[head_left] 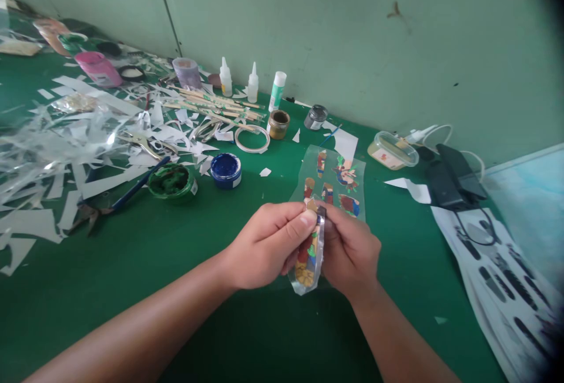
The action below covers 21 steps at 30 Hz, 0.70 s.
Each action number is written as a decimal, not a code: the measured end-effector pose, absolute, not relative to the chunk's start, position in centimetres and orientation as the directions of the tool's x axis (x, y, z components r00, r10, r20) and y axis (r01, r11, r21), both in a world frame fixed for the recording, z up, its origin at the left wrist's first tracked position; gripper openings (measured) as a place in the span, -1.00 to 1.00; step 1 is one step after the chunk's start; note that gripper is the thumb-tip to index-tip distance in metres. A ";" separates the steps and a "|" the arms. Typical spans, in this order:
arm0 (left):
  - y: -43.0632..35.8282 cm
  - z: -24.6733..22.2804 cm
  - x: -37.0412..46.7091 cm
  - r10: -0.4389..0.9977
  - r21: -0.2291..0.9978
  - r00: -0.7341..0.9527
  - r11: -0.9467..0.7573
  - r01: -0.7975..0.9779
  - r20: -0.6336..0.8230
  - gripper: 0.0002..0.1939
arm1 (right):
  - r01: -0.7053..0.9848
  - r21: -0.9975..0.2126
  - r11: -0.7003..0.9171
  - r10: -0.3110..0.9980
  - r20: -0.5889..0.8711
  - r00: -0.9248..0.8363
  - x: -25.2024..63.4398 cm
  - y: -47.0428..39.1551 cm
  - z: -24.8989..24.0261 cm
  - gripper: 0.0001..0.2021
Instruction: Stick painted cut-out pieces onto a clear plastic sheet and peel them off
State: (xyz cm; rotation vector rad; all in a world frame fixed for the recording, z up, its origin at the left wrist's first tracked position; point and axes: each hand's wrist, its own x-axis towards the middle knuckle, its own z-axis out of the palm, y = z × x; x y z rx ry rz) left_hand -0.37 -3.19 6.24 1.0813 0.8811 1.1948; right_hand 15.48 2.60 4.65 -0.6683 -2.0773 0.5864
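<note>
My left hand [274, 244] pinches the upper end of a clear plastic strip [304, 280] between thumb and fingers. The strip is narrow, with a rounded lower end, and bears red, yellow, green and blue painted patterns. My right hand [350, 248] closes on the same strip from the other side, its fingertips partly hidden. A small brownish tip shows above my left thumb. Just behind my hands lies a clear plastic sheet [333, 165] with several painted shapes in similar colours, its near part covered by my hands.
Left of my hands stand open pots of blue paint [226, 170] and green paint [172, 182], near blue-handled pliers [132, 189]. Paper scraps [101, 180] cover the left side. A glue stick [277, 92] stands by the wall. A black device [456, 177] and printed sheet [497, 277] lie right.
</note>
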 end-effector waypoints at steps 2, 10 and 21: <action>-3.1 6.3 -0.5 0.983 0.959 0.182 0.037 -0.280 0.015 -0.55 | 0.219 -0.629 0.746 0.639 0.582 -0.503 15.6 2.7 4.7 -0.68; -3.0 6.3 -0.4 0.987 0.945 0.163 0.036 -0.325 0.018 -0.54 | 0.176 -0.611 0.772 0.598 0.603 -0.528 15.6 3.2 4.9 -0.66; -3.1 5.9 0.1 0.992 0.924 0.125 0.013 -0.381 0.037 -0.53 | 0.142 -0.645 0.751 0.601 0.578 -0.552 15.8 3.3 5.0 -0.60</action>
